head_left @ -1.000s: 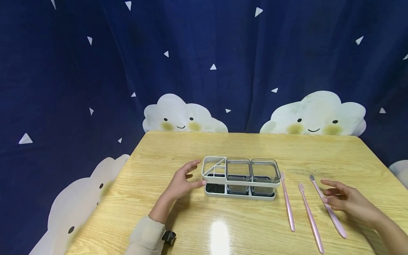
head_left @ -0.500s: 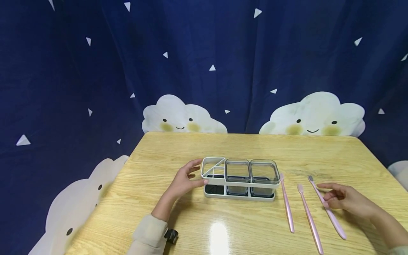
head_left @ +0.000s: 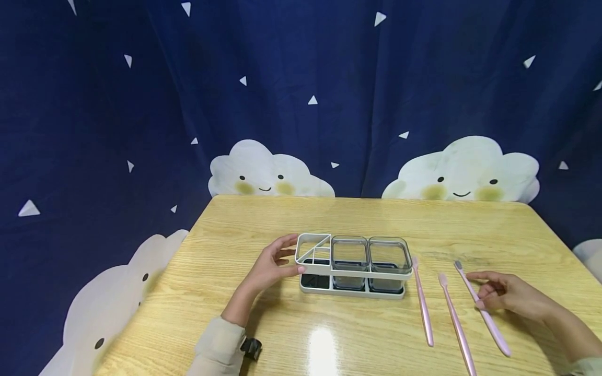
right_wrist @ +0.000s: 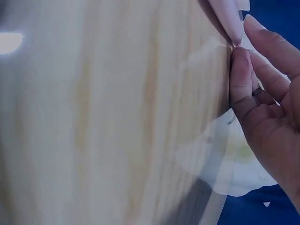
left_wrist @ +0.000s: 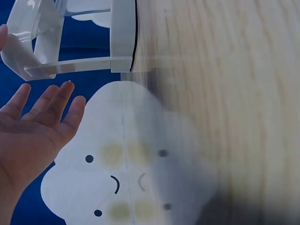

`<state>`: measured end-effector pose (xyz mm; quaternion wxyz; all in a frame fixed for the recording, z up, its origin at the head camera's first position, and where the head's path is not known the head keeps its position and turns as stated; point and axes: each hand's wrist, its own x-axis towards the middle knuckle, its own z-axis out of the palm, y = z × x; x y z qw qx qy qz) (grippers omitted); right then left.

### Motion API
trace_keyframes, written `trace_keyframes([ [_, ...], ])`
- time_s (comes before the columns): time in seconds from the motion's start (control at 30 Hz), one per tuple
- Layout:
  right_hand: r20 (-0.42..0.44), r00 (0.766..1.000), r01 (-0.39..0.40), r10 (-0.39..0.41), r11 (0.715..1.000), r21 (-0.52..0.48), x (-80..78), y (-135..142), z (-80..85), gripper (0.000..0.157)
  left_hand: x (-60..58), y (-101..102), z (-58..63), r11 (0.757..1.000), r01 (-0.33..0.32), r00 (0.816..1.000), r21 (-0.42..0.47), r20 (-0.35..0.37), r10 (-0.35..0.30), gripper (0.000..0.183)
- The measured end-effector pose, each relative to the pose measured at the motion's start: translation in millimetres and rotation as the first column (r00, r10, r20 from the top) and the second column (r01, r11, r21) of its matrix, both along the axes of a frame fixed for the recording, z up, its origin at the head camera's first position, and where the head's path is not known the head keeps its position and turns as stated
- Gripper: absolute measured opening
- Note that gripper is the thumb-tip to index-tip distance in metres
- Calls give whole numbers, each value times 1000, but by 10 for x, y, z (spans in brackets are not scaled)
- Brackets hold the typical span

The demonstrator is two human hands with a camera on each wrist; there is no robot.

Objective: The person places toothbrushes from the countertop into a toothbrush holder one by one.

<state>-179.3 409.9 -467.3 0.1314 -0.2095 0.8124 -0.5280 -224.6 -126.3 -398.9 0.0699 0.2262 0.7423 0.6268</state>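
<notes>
A white toothbrush holder (head_left: 354, 272) with two clear cups (head_left: 389, 256) stands mid-table, its left section split by slim dividers. My left hand (head_left: 269, 269) is at its left end, thumb tip right at the front corner, fingers spread beside it. In the left wrist view those fingers (left_wrist: 70, 112) are extended below the holder frame (left_wrist: 123, 37). My right hand (head_left: 514, 296) pinches a lilac toothbrush (head_left: 494, 329) lying on the table, thumb on its handle, index finger reaching farther up. Two pink toothbrushes, the middle one (head_left: 457, 324) and the left one (head_left: 425, 308), lie alongside.
The light wooden table (head_left: 263, 214) ends at a dark blue curtain (head_left: 282, 78) with white clouds and triangles. A black band (head_left: 251, 348) is at my left sleeve (head_left: 220, 342). A bright light reflection lies on the table front.
My right hand has moved slightly left, and its thumb and fingers have closed in on the lilac toothbrush. My left hand has come a little nearer the holder. The toothbrushes stay in place.
</notes>
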Motion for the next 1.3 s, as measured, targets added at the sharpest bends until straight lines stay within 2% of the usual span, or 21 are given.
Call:
trace_keyframes([
  [0.17, 9, 999, 46, -46, 999, 24, 18, -26, 2, 47, -10, -1, 13, 1000, 2, 1000, -6, -1, -2, 74],
  [0.37, 29, 999, 29, -29, 999, 34, 22, 7, 16, 42, -23, 13, 3, 1000, 16, 1000, -6, 2, -16, 74],
  [0.53, 16, 999, 32, -33, 997, 75, 28, -31, 40, 45, -22, 7, -4, 1000, 17, 1000, -12, -3, -17, 74],
  [0.8, 20, 995, 90, -94, 985, 145, 18, -175, 96, 47, -14, -29, 8, 1000, -4, 1000, -22, 5, 4, 74],
  [0.9, 50, 992, 106, -113, 986, 131, 24, -211, 92, 48, -17, -22, 13, 1000, 0, 1000, -19, 1, 0, 74],
  [1.17, -18, 987, 161, -160, 975, 151, 69, -287, 86, 49, -23, -4, 4, 999, 1, 1000, -32, 4, 0, 75],
  [1.3, 19, 982, 183, -188, 971, 155, 73, -296, 119, 51, -19, 2, -5, 1000, 12, 1000, -18, -6, -12, 74],
])
